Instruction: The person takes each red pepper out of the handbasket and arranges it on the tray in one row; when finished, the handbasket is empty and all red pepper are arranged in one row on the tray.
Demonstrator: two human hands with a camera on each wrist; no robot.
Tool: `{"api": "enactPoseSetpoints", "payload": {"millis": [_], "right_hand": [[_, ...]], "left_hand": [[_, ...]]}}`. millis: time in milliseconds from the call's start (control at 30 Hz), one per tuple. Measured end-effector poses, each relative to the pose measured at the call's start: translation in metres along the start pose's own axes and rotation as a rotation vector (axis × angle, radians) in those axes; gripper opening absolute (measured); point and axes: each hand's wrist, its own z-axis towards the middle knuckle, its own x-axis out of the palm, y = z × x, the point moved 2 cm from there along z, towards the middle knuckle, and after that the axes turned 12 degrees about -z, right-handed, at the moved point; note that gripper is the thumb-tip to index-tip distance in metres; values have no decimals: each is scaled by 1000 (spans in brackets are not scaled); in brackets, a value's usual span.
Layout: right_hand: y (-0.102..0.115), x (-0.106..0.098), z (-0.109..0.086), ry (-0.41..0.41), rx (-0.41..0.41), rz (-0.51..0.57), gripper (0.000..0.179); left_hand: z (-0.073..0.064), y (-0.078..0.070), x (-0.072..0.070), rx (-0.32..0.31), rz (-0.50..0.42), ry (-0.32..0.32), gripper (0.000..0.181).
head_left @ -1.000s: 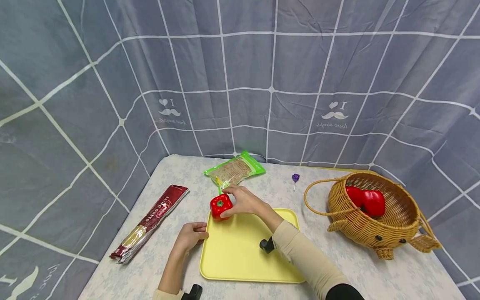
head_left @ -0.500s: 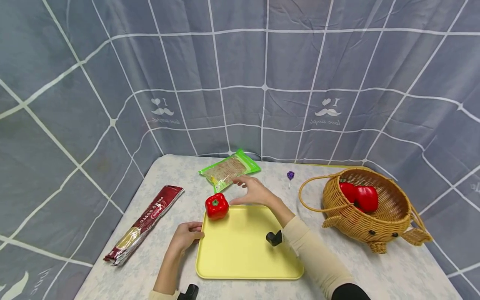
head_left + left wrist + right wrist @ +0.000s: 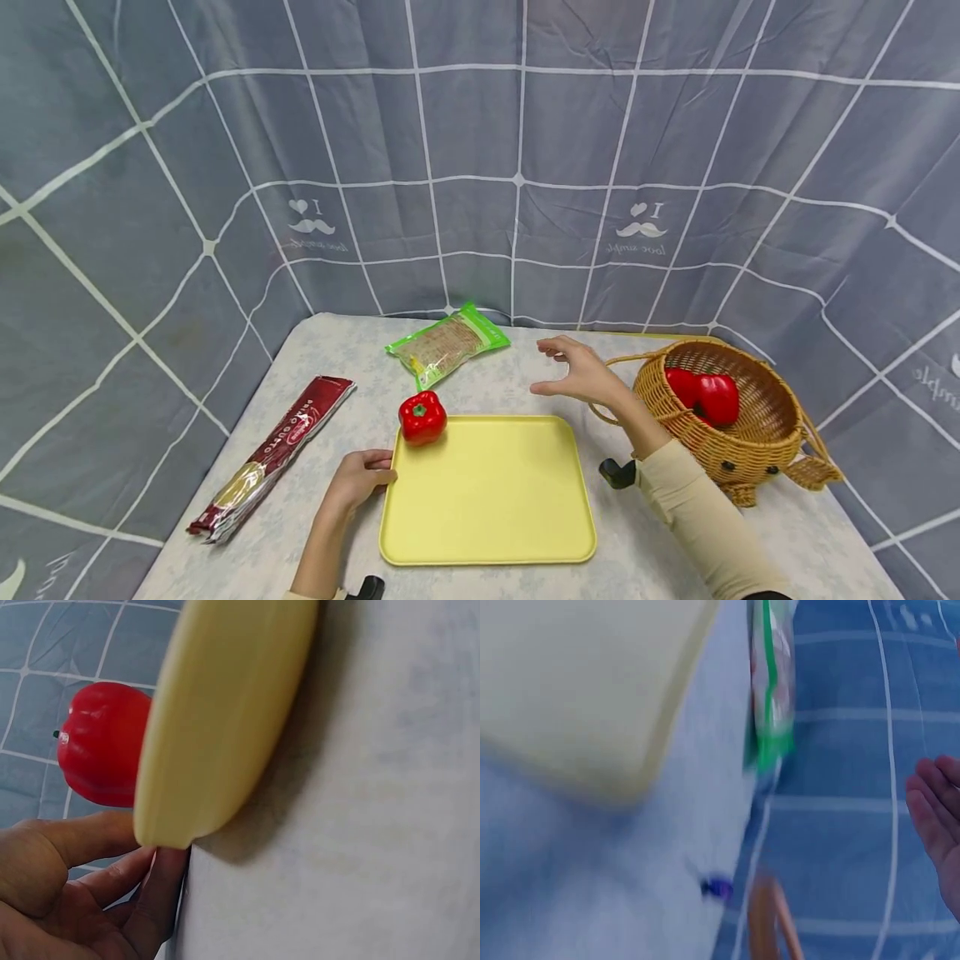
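Observation:
My left hand pinches the left rim of a yellow tray; in the left wrist view its thumb and fingers meet that rim. A red bell pepper, green stem upward, sits in the tray's far left corner. My right hand is in the air past the tray's far right corner, fingers apart and holding nothing. A wicker basket with an animal face stands to its right, and red bell peppers lie inside. The right wrist view, which is blurred, shows a purple lollipop on the table.
A clear and green bag of brown grains or noodles lies behind the tray. On the left is a long dark red packet. Grey gridded curtains enclose the back and sides of the pale patterned table.
My right hand has let go of the red bell pepper and moved right, toward the basket. It now covers the lollipop in the head view. My left hand has stayed at the tray's rim.

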Motion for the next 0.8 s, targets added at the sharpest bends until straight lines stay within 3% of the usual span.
{"api": "enactPoseSetpoints", "payload": {"millis": [267, 533, 800], "right_hand": [[-39, -42, -40, 2, 87, -88, 79], [-74, -78, -72, 56, 153, -210, 85], [-114, -104, -91, 140, 293, -149, 80]], "left_hand": [[-1, 1, -7, -4, -7, -2, 41], [2, 4, -7, -4, -13, 3, 40], [3, 4, -2, -3, -12, 8, 40]]}}
